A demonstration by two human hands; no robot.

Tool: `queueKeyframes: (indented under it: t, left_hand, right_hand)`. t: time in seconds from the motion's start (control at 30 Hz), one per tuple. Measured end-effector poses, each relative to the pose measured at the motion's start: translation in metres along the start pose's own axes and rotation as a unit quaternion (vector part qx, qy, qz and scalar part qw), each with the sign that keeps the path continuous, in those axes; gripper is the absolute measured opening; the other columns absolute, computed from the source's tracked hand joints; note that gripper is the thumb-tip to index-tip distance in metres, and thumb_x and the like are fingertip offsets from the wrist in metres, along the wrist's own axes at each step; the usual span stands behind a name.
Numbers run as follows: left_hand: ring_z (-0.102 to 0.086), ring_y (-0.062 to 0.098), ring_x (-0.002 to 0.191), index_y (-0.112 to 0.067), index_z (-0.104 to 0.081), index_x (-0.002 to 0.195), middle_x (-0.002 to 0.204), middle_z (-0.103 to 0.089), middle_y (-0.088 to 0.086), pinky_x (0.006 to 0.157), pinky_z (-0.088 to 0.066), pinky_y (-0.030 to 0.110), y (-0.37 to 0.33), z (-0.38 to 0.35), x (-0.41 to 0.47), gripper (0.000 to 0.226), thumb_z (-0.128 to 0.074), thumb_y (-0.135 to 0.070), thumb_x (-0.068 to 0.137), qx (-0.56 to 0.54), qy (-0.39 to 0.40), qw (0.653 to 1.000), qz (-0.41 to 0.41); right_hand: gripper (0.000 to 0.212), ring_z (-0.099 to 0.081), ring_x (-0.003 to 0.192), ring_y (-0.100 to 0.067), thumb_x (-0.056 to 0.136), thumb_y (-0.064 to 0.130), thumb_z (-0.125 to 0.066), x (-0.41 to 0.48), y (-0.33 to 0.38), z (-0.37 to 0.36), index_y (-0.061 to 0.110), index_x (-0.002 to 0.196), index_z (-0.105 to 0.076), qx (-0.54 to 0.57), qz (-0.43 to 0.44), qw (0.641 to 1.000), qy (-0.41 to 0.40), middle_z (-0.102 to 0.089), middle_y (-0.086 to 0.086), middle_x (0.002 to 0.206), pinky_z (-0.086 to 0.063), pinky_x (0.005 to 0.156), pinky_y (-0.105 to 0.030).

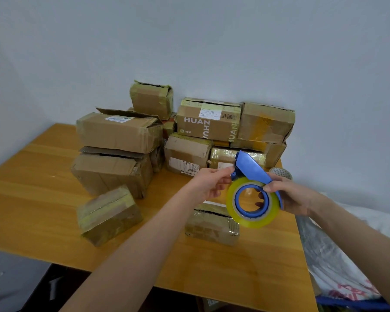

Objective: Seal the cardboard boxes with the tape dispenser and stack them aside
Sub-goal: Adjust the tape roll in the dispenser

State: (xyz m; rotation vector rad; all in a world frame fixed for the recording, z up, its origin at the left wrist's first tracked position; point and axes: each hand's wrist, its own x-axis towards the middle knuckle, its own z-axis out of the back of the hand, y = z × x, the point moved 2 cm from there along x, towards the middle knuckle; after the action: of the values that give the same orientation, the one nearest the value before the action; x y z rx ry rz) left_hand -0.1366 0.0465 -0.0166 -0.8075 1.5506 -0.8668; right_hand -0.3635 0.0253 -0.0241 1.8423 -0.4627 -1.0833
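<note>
A blue tape dispenser (252,170) with a yellowish roll of clear tape (252,218) is held in the air above the table. My right hand (288,194) grips its handle, fingers curled through the roll's core. My left hand (212,183) pinches the dispenser's front end near the cutter. Directly below sits a small cardboard box (212,226) with a dark slit along its top. Another small taped box (108,213) lies to the left. Several larger boxes (119,131) are piled at the back against the wall.
The wooden table (32,199) has bare surface at front left. A box printed HUAN (207,122) tops the back pile. Plastic bags (347,255) lie off the right edge. A grey patterned object (280,172) peeks out behind my right hand.
</note>
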Motion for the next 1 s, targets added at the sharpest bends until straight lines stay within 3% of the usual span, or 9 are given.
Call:
queueKeyframes:
  t: [0.13, 0.23, 0.37, 0.5, 0.57, 0.67, 0.73, 0.93, 1.0]
  left_hand:
    - [-0.059, 0.007, 0.068, -0.015, -0.069, 0.095, 0.077, -0.071, -0.006, 0.057, -0.047, 0.019, 0.000, 0.003, 0.001, 0.009, -0.067, -0.021, 0.089, -0.013, 0.003, 0.999, -0.053]
    - [-0.056, 0.004, 0.069, -0.020, -0.072, 0.093, 0.077, -0.069, -0.012, 0.058, -0.047, 0.017, 0.002, 0.004, -0.002, 0.008, -0.066, -0.016, 0.090, 0.025, -0.027, 0.989, -0.146]
    - [-0.055, 0.004, 0.070, -0.019, -0.074, 0.095, 0.083, -0.067, -0.012, 0.066, -0.047, 0.015, -0.001, -0.001, -0.012, 0.015, -0.067, -0.008, 0.087, 0.134, -0.038, 0.937, -0.320]
    - [-0.043, 0.012, 0.063, -0.018, -0.074, 0.105, 0.090, -0.056, -0.006, 0.062, -0.043, 0.022, -0.004, -0.003, -0.017, 0.022, -0.069, -0.008, 0.085, 0.257, -0.041, 0.889, -0.378]
    - [-0.041, 0.012, 0.061, -0.016, -0.075, 0.102, 0.090, -0.056, -0.004, 0.062, -0.046, 0.031, -0.008, -0.003, -0.019, 0.019, -0.071, -0.010, 0.084, 0.302, -0.052, 0.863, -0.403]
    - [-0.041, 0.006, 0.058, -0.016, -0.077, 0.091, 0.088, -0.060, -0.004, 0.060, -0.046, 0.029, -0.009, -0.004, -0.022, 0.008, -0.072, -0.016, 0.084, 0.358, -0.078, 0.819, -0.441]
    - [-0.040, 0.005, 0.057, -0.017, -0.076, 0.088, 0.088, -0.060, -0.005, 0.059, -0.044, 0.027, -0.004, -0.004, -0.021, 0.006, -0.071, -0.017, 0.085, 0.348, -0.086, 0.827, -0.433]
    - [-0.050, 0.004, 0.064, -0.023, -0.072, 0.081, 0.083, -0.062, -0.008, 0.059, -0.045, 0.016, 0.014, -0.008, -0.020, 0.013, -0.071, -0.010, 0.084, 0.156, -0.106, 0.927, -0.326]
    - [-0.056, 0.003, 0.064, -0.020, -0.072, 0.080, 0.077, -0.066, -0.006, 0.055, -0.048, 0.017, 0.019, -0.010, -0.021, 0.013, -0.068, -0.009, 0.086, 0.067, -0.081, 0.961, -0.256]
  right_hand:
    - [0.066, -0.069, 0.076, -0.024, 0.054, 0.019, -0.082, -0.005, 0.002, 0.000, 0.016, 0.118, -0.063, 0.016, -0.007, 1.000, -0.005, -0.071, -0.012, 0.097, -0.060, 0.070, -0.038]
    - [0.062, -0.068, 0.068, -0.019, 0.052, 0.023, -0.082, -0.008, 0.001, 0.001, 0.014, 0.111, -0.064, 0.033, -0.011, 0.999, -0.019, -0.071, -0.007, 0.084, -0.060, 0.066, -0.035]
    - [0.061, -0.069, 0.064, -0.018, 0.050, 0.024, -0.082, -0.011, 0.000, 0.001, 0.013, 0.108, -0.064, 0.043, -0.019, 0.998, -0.029, -0.071, -0.006, 0.077, -0.059, 0.062, -0.034]
    - [0.061, -0.069, 0.065, -0.018, 0.051, 0.024, -0.082, -0.012, 0.000, -0.002, 0.013, 0.108, -0.064, 0.037, -0.024, 0.999, -0.021, -0.071, -0.006, 0.078, -0.059, 0.063, -0.035]
    - [0.060, -0.069, 0.066, -0.018, 0.052, 0.024, -0.082, -0.013, 0.000, -0.004, 0.013, 0.108, -0.065, 0.035, -0.025, 0.999, -0.018, -0.071, -0.007, 0.079, -0.059, 0.063, -0.034]
    - [0.063, -0.069, 0.067, -0.018, 0.053, 0.024, -0.083, -0.013, -0.001, -0.005, 0.013, 0.112, -0.064, 0.033, -0.027, 0.999, -0.014, -0.072, -0.007, 0.081, -0.059, 0.064, -0.034]
    - [0.065, -0.069, 0.067, -0.018, 0.053, 0.024, -0.084, -0.012, -0.001, -0.006, 0.013, 0.113, -0.063, 0.029, -0.028, 0.999, -0.013, -0.072, -0.007, 0.082, -0.060, 0.068, -0.036]
    - [0.071, -0.068, 0.070, -0.021, 0.052, 0.024, -0.087, -0.013, -0.004, -0.006, 0.013, 0.116, -0.061, 0.021, -0.023, 0.999, -0.014, -0.071, -0.008, 0.089, -0.047, 0.096, -0.048]
    - [0.075, -0.067, 0.074, -0.023, 0.050, 0.022, -0.087, -0.013, -0.005, -0.007, 0.013, 0.119, -0.060, 0.017, -0.023, 0.999, -0.027, -0.071, -0.010, 0.092, -0.045, 0.097, -0.048]
